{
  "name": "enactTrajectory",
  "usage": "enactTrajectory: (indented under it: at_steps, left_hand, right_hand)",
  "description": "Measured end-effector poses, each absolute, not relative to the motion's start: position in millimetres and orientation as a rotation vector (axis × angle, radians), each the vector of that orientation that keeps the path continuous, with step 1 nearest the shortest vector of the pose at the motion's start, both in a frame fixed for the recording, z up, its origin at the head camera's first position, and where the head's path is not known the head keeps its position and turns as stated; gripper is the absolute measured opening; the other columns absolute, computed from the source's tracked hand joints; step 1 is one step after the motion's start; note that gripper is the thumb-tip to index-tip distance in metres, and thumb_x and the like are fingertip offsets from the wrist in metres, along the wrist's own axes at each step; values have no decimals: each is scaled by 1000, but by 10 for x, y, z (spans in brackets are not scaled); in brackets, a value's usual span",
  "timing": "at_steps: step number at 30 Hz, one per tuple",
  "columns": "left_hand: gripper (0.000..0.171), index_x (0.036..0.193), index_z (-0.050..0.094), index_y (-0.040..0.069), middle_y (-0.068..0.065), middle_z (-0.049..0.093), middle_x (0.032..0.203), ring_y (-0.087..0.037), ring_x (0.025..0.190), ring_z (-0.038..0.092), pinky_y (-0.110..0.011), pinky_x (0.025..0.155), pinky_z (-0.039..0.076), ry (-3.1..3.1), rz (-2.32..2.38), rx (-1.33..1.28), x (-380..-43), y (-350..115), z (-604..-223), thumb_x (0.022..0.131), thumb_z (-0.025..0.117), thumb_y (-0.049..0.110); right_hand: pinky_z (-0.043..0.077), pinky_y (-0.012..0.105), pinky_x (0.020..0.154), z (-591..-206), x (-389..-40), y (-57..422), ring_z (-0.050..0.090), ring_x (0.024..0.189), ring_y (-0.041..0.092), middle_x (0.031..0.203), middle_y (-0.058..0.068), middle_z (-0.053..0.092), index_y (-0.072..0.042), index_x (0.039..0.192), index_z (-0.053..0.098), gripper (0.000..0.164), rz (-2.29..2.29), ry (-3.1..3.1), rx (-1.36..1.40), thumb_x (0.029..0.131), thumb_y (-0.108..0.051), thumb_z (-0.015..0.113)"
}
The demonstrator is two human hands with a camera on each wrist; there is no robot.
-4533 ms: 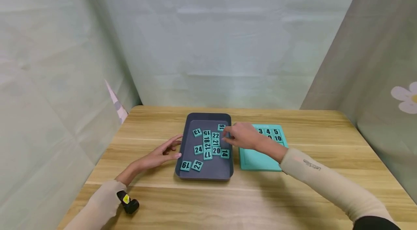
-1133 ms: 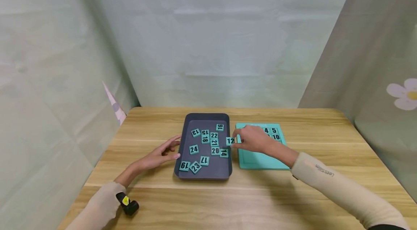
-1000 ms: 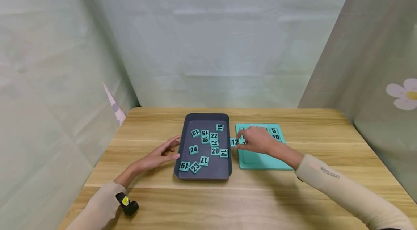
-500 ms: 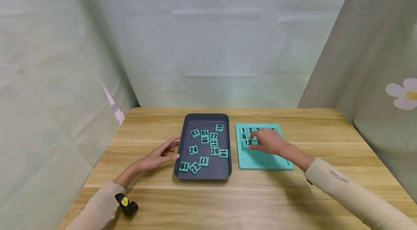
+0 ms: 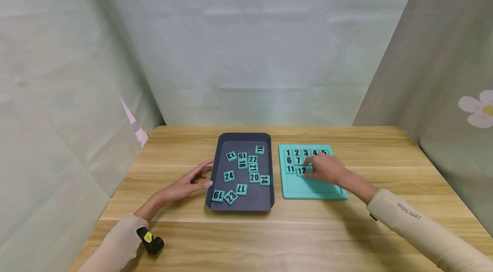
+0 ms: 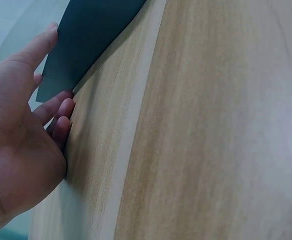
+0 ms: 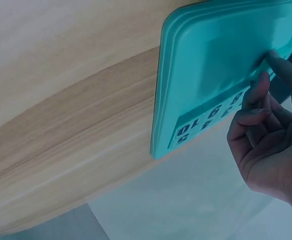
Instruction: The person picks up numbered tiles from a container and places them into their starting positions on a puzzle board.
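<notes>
My right hand (image 5: 326, 168) pinches a teal number tile marked 12 (image 5: 301, 171) by its right side, over the teal number board (image 5: 308, 192). That tile sits slightly askew beside tile 11 (image 5: 290, 169). Tiles 1 to 5 fill the board's top row, with 6 and 7 below; the hand covers part of both rows. In the right wrist view the thumb and fingers (image 7: 281, 75) hide the tile. My left hand (image 5: 188, 182), its fingers relaxed, touches the left side of the dark grey tray (image 5: 240, 208). The left wrist view shows fingers at the tray wall (image 6: 85, 45).
Several loose tiles lie in the tray at mixed angles, among them 24 (image 5: 229, 176) and 14 (image 5: 264, 180). Tray and board stand side by side on a wooden table (image 5: 246, 242). Pale curtains (image 5: 250, 49) enclose the table's back and sides.
My right hand has taken tile 12 from the tray and carried it right onto the board, beside tile 11. Tile 17 has shifted within the tray. My left hand has stayed at the tray.
</notes>
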State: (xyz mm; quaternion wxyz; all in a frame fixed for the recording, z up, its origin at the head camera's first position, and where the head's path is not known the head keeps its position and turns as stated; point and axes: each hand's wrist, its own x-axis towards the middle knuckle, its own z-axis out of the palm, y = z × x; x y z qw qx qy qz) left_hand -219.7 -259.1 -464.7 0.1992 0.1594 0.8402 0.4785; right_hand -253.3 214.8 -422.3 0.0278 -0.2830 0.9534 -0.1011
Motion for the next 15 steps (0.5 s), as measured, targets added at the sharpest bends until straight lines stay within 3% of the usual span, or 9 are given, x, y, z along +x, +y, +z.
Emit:
enactTrajectory:
  at_steps: [7, 15]
  left_hand:
    - [70, 163, 22, 30, -18, 35, 164, -35, 134, 39, -46, 107, 35, 2341, 1340, 454, -2189, -2584, -4639, 104, 59, 34]
    - [70, 163, 23, 27, -18, 38, 162, -33, 130, 41, -43, 103, 36, 2368, 1337, 475, -2196, -2588, -4644, 104, 61, 32]
  right_hand:
    - [46, 23, 53, -4267, -2535, 2151, 59, 61, 2, 71, -3, 72, -9, 103, 79, 35, -286, 2953, -847, 85, -39, 82]
    - [44, 24, 50, -4240, -2533, 2149, 56, 57, 2, 68, -3, 72, -11, 96, 80, 32, -279, 2983, -826, 83, -40, 84]
